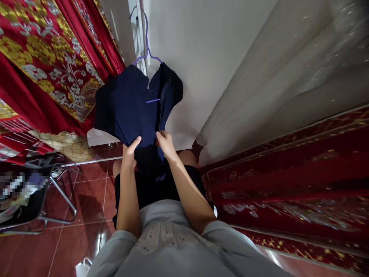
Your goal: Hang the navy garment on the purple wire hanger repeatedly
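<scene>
A dark navy short-sleeved top (129, 100) hangs on a purple wire hanger (147, 30) in front of me. Its front opening runs down the right side, and a short strip of purple wire shows in the gap near the chest. My left hand (131, 151) grips the top's lower left side, thumb flat on the front and fingers hidden behind the cloth. At the front opening, my right hand (165, 142) is closed in a pinch on the fabric edge. Both hands are at about the same height, with the top's lower part hanging between my forearms.
Red curtains (52, 57) with gold and silver embroidery hang at the left. Below them stands a black folding chair (43, 204) piled with items. Sheer pale fabric (259, 88) and a red embroidered cloth (288, 181) line the right. A white wall (198, 50) lies behind the top.
</scene>
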A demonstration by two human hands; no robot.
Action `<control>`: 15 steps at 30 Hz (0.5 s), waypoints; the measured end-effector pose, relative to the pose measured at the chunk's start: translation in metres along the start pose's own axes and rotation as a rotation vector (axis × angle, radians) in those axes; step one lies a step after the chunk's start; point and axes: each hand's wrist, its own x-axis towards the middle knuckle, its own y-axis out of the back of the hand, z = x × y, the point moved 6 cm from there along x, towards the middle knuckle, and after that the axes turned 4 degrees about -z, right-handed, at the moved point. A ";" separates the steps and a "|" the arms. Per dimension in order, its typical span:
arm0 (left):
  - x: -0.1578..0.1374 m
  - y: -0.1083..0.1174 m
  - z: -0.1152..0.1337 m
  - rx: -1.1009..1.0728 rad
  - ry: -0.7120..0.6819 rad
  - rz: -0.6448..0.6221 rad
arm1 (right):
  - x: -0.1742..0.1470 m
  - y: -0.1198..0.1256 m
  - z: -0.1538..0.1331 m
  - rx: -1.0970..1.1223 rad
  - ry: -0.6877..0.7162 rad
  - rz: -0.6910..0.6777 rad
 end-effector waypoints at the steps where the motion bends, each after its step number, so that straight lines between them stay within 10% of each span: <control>1: 0.001 0.006 0.000 0.036 -0.030 0.043 | -0.005 0.005 0.000 -0.017 -0.017 -0.010; 8: -0.017 0.032 0.024 0.549 -0.594 0.462 | -0.027 0.027 -0.020 -0.153 0.022 -0.100; 15: -0.027 -0.043 -0.010 0.468 -0.200 -0.428 | -0.045 0.014 -0.048 -0.090 0.138 -0.124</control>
